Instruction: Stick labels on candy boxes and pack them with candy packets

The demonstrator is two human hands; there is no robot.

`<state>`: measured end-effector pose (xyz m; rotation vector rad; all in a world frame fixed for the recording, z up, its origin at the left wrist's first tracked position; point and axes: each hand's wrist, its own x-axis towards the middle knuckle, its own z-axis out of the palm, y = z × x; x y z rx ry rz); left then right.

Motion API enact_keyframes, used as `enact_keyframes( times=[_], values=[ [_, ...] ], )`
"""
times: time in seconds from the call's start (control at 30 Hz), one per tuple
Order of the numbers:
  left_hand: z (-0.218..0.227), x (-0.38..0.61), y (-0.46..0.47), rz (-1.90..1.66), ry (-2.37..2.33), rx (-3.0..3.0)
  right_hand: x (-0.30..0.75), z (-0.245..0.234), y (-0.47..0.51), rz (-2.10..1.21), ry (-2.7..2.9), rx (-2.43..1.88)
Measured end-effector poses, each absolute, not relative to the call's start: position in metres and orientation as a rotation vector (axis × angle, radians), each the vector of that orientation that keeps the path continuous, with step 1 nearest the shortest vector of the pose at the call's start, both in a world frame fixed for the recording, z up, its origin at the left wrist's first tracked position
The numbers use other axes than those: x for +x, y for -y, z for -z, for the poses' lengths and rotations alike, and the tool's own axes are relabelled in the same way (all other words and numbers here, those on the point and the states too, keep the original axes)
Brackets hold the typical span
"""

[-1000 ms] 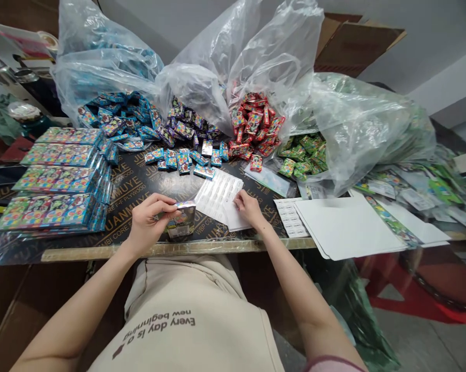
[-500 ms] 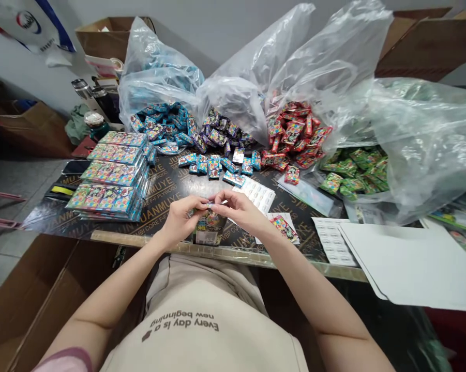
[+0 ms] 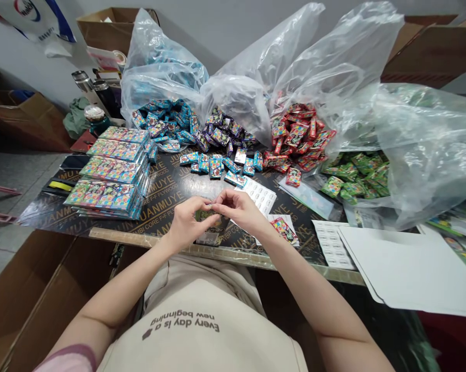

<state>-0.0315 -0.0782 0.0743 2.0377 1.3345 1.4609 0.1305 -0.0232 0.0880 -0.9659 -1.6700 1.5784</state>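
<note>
My left hand (image 3: 188, 221) and my right hand (image 3: 238, 209) meet near the table's front edge. Both are closed, with thumbs and fingertips pinching the top of a small see-through plastic packet (image 3: 208, 236). The packet hangs below the fingers; greenish print shows in its upper part, and its contents are hard to make out. Beyond my hands lie several loose small blue boxes (image 3: 215, 168). By my right wrist, a red printed packet (image 3: 284, 230) rests on white paper.
Stacked flat multi-coloured packs (image 3: 103, 194) stand on the left. Open plastic bags spill blue (image 3: 170, 119), purple (image 3: 221, 132), red (image 3: 298, 132) and green small boxes (image 3: 357, 173) along the back. Sticker sheets (image 3: 258, 194) and large white cards (image 3: 407, 271) lie to the right.
My left thumb has swung across the front of the packet, covering more of it, and its printed face shows less. The fingertips of both hands stay together at its top.
</note>
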Motion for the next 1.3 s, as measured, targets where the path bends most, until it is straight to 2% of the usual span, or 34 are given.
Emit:
enact_keyframes(
  times=[0.53, 0.63, 0.77, 0.87, 0.97, 1.3],
  values=[
    [-0.055, -0.025, 0.090, -1.409, -1.432, 1.574, 0.121, -0.079, 0.046, -1.765, 1.108, -0.963],
    [-0.055, -0.024, 0.105, -1.410, -1.441, 1.737, 0.129, -0.074, 0.051, -1.714, 1.066, -0.954],
    [-0.060, -0.030, 0.129, -1.734, -1.202, 2.392, 0.143, -0.060, 0.063, -1.501, 0.953, -1.005],
    [-0.056, -0.035, 0.134, -1.716, -1.202, 2.709, 0.145, -0.050, 0.078, -1.643, 0.910, -1.016],
    [-0.047, -0.036, 0.129, -1.649, -1.218, 2.742, 0.139, -0.047, 0.093, -1.800, 0.929, -0.991],
    [-0.034, -0.028, 0.130, -1.745, -1.259, 2.758, 0.133, -0.043, 0.094, -1.839, 0.936, -0.965]
  ],
)
